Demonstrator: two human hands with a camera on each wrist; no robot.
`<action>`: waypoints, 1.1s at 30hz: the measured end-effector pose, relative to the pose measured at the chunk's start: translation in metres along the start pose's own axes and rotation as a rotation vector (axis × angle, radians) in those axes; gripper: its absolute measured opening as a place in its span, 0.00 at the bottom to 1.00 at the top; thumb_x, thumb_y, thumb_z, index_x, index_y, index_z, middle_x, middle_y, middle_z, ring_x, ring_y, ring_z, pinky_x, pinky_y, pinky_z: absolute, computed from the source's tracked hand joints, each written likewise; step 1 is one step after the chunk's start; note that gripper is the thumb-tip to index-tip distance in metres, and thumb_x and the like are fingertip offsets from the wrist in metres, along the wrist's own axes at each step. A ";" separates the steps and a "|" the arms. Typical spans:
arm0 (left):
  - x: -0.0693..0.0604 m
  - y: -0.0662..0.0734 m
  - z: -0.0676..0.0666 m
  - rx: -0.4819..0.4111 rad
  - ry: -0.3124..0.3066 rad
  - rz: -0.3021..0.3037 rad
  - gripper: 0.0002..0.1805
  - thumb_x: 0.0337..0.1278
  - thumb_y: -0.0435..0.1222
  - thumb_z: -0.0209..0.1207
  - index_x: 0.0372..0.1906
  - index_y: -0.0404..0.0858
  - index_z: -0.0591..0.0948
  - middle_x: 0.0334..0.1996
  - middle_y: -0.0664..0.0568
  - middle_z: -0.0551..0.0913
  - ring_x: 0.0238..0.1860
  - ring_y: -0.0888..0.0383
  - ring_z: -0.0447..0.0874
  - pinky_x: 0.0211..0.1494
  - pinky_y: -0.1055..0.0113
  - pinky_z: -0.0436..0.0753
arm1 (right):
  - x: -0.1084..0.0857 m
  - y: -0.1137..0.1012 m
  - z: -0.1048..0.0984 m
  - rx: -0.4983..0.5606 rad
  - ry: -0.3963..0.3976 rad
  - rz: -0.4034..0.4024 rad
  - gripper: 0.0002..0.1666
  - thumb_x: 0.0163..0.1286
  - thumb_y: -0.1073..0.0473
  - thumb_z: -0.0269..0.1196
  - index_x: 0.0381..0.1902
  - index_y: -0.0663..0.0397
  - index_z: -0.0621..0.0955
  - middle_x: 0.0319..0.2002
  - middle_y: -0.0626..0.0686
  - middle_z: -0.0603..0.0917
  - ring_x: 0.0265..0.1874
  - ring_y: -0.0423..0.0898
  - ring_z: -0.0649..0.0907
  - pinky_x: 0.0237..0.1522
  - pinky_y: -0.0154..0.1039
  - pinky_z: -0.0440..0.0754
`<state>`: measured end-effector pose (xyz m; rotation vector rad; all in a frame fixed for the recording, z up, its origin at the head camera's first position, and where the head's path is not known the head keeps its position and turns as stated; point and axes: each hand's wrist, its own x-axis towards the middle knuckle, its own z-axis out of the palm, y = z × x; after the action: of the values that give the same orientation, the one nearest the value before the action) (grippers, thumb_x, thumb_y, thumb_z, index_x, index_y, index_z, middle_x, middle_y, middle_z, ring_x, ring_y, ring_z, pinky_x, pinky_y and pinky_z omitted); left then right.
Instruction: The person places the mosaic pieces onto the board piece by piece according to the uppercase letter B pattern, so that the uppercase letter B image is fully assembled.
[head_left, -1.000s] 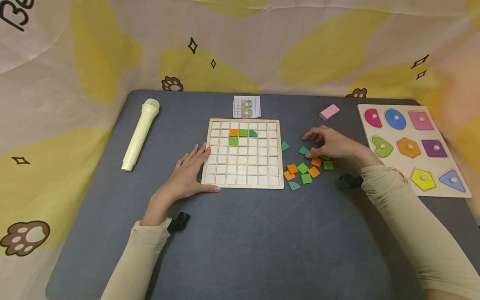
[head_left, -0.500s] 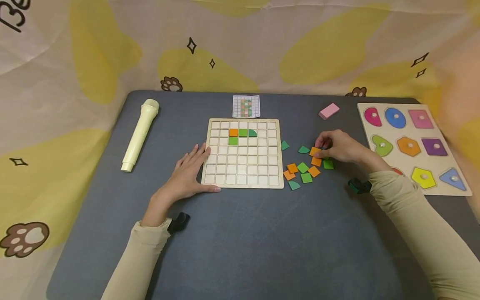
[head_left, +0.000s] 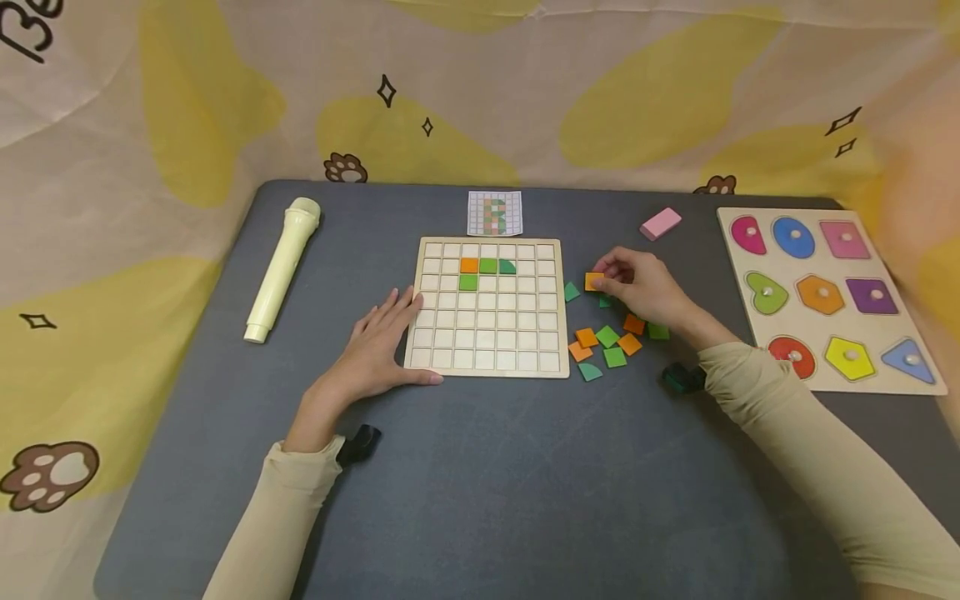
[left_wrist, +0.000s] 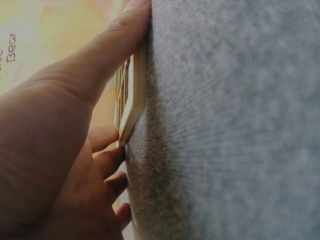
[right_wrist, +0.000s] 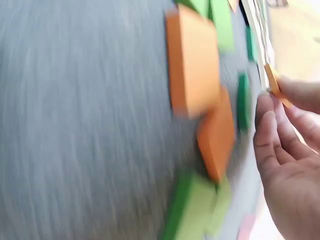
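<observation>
The left hand, fingers extended and apart, touches the square pale wooden grid board at its right. Further right, the right hand pinches a flat orange square tile; loose green and orange tiles lie mostly nearer the person.

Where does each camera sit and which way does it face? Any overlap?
Head: on the person's head, facing forward and down at the grid board and loose tiles; left hand, right hand and both sleeves show.
Left wrist: on that wrist, looking at the board's edge and the table; thumb and fingers show.
Right wrist: on that wrist, looking across blurred loose tiles; the right hand shows, pinching an orange tile.
Shared: head and right wrist both show that pinched tile.
</observation>
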<state>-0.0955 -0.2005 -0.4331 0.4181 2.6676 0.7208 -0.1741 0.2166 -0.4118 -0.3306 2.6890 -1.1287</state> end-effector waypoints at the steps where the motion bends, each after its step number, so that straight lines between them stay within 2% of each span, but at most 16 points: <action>1: 0.000 0.000 0.000 0.000 0.000 0.000 0.70 0.51 0.60 0.77 0.88 0.44 0.46 0.89 0.50 0.38 0.89 0.45 0.31 0.86 0.36 0.39 | 0.001 -0.002 0.005 0.008 0.006 -0.003 0.13 0.78 0.58 0.66 0.53 0.62 0.84 0.43 0.61 0.85 0.39 0.52 0.81 0.36 0.28 0.75; 7: -0.001 0.001 -0.001 -0.011 -0.005 -0.004 0.69 0.52 0.59 0.77 0.88 0.43 0.46 0.89 0.50 0.38 0.89 0.44 0.31 0.86 0.35 0.39 | 0.009 -0.015 0.028 0.066 0.045 -0.031 0.13 0.77 0.62 0.67 0.55 0.61 0.86 0.46 0.62 0.88 0.41 0.54 0.85 0.39 0.25 0.78; 12: -0.001 0.002 -0.002 -0.013 -0.003 -0.008 0.69 0.51 0.59 0.78 0.88 0.44 0.46 0.89 0.50 0.39 0.89 0.45 0.32 0.86 0.36 0.39 | 0.015 -0.026 0.041 0.083 0.069 -0.034 0.11 0.75 0.63 0.69 0.52 0.61 0.86 0.46 0.61 0.90 0.42 0.53 0.86 0.41 0.28 0.79; 18: -0.001 0.002 -0.001 -0.010 -0.002 -0.007 0.69 0.51 0.59 0.78 0.88 0.43 0.47 0.89 0.50 0.39 0.89 0.45 0.32 0.85 0.35 0.39 | 0.019 -0.036 0.051 0.109 0.054 -0.030 0.10 0.74 0.63 0.70 0.49 0.61 0.86 0.44 0.60 0.90 0.42 0.53 0.87 0.43 0.37 0.80; 25: -0.001 0.001 -0.001 -0.013 0.000 -0.009 0.69 0.51 0.59 0.78 0.88 0.44 0.46 0.89 0.50 0.39 0.89 0.45 0.32 0.85 0.35 0.39 | 0.025 -0.047 0.060 0.115 0.058 -0.020 0.08 0.75 0.63 0.69 0.49 0.59 0.88 0.42 0.60 0.91 0.42 0.53 0.87 0.42 0.38 0.77; 33: 0.000 0.001 0.000 -0.014 0.000 -0.003 0.70 0.51 0.59 0.78 0.88 0.44 0.46 0.89 0.50 0.38 0.89 0.45 0.31 0.85 0.35 0.39 | 0.035 -0.056 0.070 0.124 0.039 -0.002 0.08 0.76 0.60 0.69 0.47 0.59 0.89 0.41 0.59 0.91 0.40 0.52 0.86 0.44 0.40 0.79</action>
<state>-0.0956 -0.1999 -0.4325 0.4098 2.6611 0.7383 -0.1813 0.1217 -0.4234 -0.2930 2.6371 -1.3078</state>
